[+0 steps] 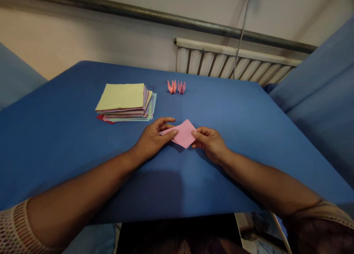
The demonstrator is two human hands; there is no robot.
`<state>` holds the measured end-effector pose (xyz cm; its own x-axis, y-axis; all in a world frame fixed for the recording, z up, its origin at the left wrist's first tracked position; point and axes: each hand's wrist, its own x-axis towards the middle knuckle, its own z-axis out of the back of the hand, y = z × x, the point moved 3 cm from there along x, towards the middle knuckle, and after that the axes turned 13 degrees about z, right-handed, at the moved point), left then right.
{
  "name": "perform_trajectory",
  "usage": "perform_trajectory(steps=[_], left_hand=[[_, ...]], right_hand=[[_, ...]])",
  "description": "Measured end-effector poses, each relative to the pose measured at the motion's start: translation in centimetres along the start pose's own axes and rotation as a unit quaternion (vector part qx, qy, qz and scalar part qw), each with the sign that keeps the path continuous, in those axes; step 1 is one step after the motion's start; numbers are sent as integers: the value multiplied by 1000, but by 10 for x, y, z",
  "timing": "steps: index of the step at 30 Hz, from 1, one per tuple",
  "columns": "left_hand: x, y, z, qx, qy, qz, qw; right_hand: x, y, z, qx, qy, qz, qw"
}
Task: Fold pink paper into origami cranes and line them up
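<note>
A pink sheet of origami paper (186, 134), folded into a kite-like diamond, is held just above the table between my two hands. My left hand (155, 135) pinches its narrow left end, thumb on top and the index finger stretched out beyond. At the right corner, my right hand (209, 140) grips the paper between thumb and fingers. The undersides of the folds and some fingertips are hidden beneath the paper. Farther back stand two small folded paper pieces with upright points, an orange-pink one (172, 87) and a darker pink one (181, 87).
A thick stack of coloured paper (121, 96), yellow on top, lies left of my hands, with a red corner poking out below. The blue-covered table (235, 110) reaches back toward a radiator (215, 58) and a wall pipe. Blue curtains hang at both sides.
</note>
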<state>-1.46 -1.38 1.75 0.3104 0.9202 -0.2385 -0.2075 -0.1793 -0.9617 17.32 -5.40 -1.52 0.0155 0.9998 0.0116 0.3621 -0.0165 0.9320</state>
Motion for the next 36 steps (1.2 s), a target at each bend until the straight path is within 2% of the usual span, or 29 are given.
perform_trajectory(steps=[6, 9, 11, 13, 16, 19, 21, 33, 36], left_hand=[[-1, 3, -4, -90, -23, 26, 995], [-6, 0, -12, -84, 17, -9, 996], [-9, -1, -16, -43, 43, -32, 998], [-8, -1, -17, 15, 43, -38, 998], [-3, 2, -13, 57, 0, -19, 998], [2, 5, -7, 14, -46, -4, 999], [4, 6, -5, -25, -57, 1, 998], [6, 13, -8, -176, -9, 70, 982], [7, 15, -8, -179, 0, 75, 981]], right_hand=[[6, -1, 3, 2, -79, 32, 996], [8, -1, 4, 11, -109, 41, 993], [9, 0, 4, 7, -114, 49, 992], [8, 0, 2, -4, -98, 58, 993], [7, 0, -2, -8, -47, 62, 997], [6, 1, -5, -7, -2, 68, 998], [6, 1, -6, -8, 19, 77, 997], [10, -6, -3, 8, 41, 85, 995], [11, -6, -3, 11, 35, 79, 996]])
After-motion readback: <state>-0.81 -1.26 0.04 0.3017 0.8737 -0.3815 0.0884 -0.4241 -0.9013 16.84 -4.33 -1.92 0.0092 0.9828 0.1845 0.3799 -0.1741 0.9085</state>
